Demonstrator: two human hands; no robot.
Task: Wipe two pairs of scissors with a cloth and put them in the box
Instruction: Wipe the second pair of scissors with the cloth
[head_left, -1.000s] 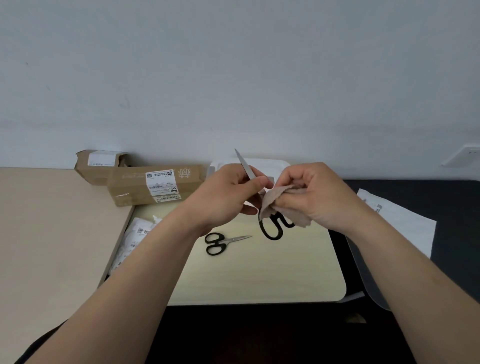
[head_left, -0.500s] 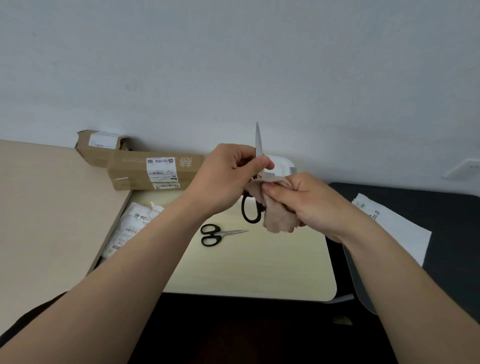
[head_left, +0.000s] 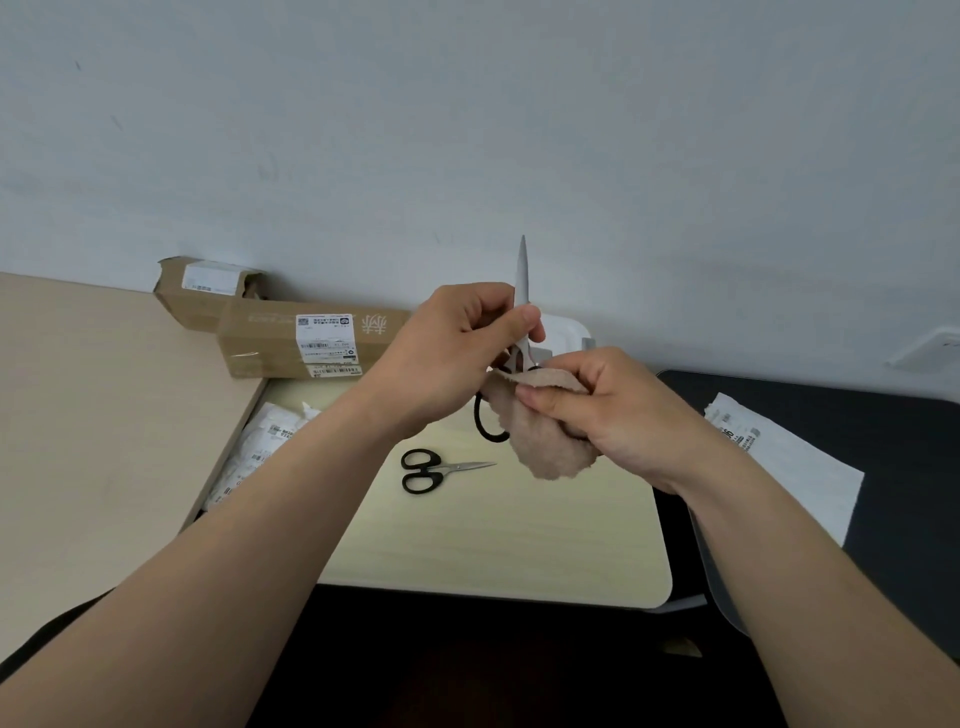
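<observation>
1. Small black-handled steel scissors (head_left: 436, 470) lie on the pale wooden table (head_left: 493, 545), seemingly not yet wiped.
2. The left hand (head_left: 452, 353) pinches the large black-handled scissors (head_left: 522, 280) upright, tip up.
3. The white rounded box (head_left: 569, 332) behind holds neither pair.
4. The right hand (head_left: 608, 410) clutches a beige fleecy cloth (head_left: 545, 441) against the pivot: first wipe under way.

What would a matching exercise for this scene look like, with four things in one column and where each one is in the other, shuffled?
Column A
1. large scissors
2. small scissors
3. cloth
4. white sheet

Column B
a. lying on the dark surface at the right
b. held in the left hand, blade tip up
c. gripped in the right hand
d. lying flat on the pale board

Pairs: 1-b, 2-d, 3-c, 4-a
</observation>
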